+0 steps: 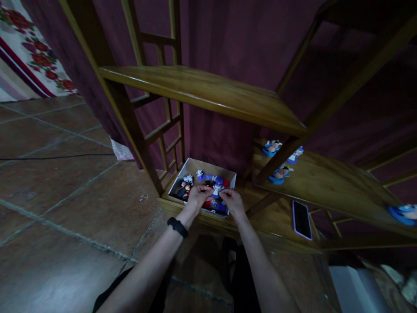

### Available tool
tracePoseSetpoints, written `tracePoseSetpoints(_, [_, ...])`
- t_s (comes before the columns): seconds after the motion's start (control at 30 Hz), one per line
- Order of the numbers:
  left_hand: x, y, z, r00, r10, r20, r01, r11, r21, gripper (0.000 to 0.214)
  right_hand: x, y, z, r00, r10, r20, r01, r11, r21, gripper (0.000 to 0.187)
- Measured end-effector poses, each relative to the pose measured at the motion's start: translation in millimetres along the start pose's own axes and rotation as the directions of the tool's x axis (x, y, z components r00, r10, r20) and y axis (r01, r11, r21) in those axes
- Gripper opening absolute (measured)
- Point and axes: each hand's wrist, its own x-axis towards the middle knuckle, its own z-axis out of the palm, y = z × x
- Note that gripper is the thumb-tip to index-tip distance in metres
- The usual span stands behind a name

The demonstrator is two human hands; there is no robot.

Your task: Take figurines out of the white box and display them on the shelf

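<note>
Both my hands meet over a shallow white cardboard box (227, 169) on the lowest shelf. Between them is a small purple-and-white figurine (216, 189), upright. The fingers of my left hand (197, 196) pinch it from the left, and those of my right hand (232, 201) close on it from the right. Several other small figurines lie in the box below, among them a white-headed one (200, 174) at the back and a dark-haired one (187, 188) near the left. My hands hide part of the box's front side.
The wooden shelf board (202, 89) juts out above the box. On the right-hand shelf (329, 178) stand several blue-based figurines (279, 174). A phone (302, 220) lies on the lower board. Slanting posts (283, 158) frame the unit, with a purple curtain (221, 56) behind.
</note>
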Motion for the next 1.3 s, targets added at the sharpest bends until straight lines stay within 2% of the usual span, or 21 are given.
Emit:
tracePoseSetpoints(0.17, [-1.0, 2.6, 1.1, 0.999, 0.012, -0.029, -0.01, 0.998, 0.058, 0.021, -0.8, 1.9, -0.8, 0.987, -0.162, -0.003, 0.157, 0.961, -0.227, 0.016])
tracePoseSetpoints(0.3, [-1.6, 3.2, 2.2, 0.999, 0.019, -0.047, -0.014, 0.996, 0.089, 0.015, -3.0, -0.5, -2.1, 0.973, -0.228, -0.016, 0.213, 0.928, -0.306, 0.015])
tracePoseSetpoints(0.57, [6.2, -3.8, 0.8, 0.996, 0.09, -0.009, -0.087, 0.974, 0.208, 0.011, -2.7, 0.0, -2.6, 0.979, -0.206, 0.007, 0.197, 0.927, -0.32, 0.016])
tracePoseSetpoints(0.77, [11.2, -10.6, -3.0, 0.995, 0.098, 0.03, -0.102, 0.935, 0.338, 0.002, -5.5, -5.1, -2.3, 0.988, -0.155, 0.005, 0.147, 0.924, -0.352, 0.017])
tracePoseSetpoints(1.03, [11.5, -12.9, -6.3, 0.988, 0.102, 0.118, -0.151, 0.808, 0.569, 0.011, -12.0, -17.7, -3.1, 0.989, -0.147, 0.001, 0.126, 0.844, -0.521, 0.018])
tracePoseSetpoints(1.3, [0.5, 0.5, -4.3, 0.95, 0.227, 0.215, -0.305, 0.53, 0.791, 0.019, -13.0, -18.5, -0.9, 0.987, -0.158, 0.01, 0.134, 0.801, -0.583, 0.016])
